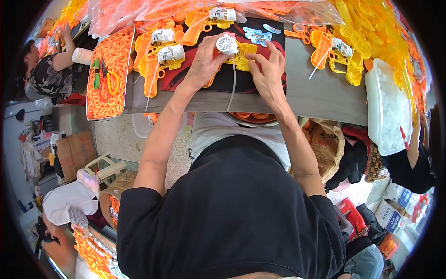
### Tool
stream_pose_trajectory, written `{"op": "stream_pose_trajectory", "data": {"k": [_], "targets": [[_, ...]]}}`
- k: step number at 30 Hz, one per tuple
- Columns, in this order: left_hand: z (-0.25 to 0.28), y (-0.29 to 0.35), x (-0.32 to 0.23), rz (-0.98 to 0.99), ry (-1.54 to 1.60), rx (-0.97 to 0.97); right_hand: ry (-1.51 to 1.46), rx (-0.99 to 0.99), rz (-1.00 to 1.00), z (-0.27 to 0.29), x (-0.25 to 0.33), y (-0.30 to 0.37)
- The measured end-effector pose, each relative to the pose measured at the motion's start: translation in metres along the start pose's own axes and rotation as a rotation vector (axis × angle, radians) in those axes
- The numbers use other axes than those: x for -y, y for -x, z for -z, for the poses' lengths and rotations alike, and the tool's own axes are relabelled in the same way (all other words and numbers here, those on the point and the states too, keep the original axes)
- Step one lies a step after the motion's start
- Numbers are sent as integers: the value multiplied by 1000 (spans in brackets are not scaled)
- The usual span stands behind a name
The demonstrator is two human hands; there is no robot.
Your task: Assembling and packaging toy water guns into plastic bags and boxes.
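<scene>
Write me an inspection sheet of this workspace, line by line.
Surface: grey table with a dark red-and-black mat.
Work pieces: white round part near a yellow shell; orange-and-yellow toy guns with white cylinders lie to both sides.
Clutter: tray of orange rings with a green tool on top; white tub of translucent parts at right.
Hands: left hand grips the white round part; right hand, fingers spread, at the yellow shell, contact unclear.
Cables: nothing seen; a pale tube hangs below the white round part.
Surroundings: a person at left; cardboard box; brown paper bag.
</scene>
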State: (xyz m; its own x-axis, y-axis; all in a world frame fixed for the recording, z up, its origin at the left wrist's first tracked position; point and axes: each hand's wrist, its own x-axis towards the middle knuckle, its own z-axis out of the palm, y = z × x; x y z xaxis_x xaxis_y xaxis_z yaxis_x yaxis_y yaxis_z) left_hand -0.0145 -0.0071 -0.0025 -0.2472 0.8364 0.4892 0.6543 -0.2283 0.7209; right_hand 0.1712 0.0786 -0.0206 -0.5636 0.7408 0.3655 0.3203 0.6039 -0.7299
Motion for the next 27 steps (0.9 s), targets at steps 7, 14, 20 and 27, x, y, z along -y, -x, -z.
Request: {"op": "stream_pose_trajectory", "data": {"k": [7,14,20,27], "targets": [[-1,-1,-4,-19,-39,48,61,70,-209,-30,11,-3],[1,0,1,-118,-189,63,-296,128,-329,-16,12,-9],[-1,0,-2,-146,-212,64,27,175,-167,-23,17,1],[0,0,-6,-108,-166,66,180,-30,125,8,11,5]]}}
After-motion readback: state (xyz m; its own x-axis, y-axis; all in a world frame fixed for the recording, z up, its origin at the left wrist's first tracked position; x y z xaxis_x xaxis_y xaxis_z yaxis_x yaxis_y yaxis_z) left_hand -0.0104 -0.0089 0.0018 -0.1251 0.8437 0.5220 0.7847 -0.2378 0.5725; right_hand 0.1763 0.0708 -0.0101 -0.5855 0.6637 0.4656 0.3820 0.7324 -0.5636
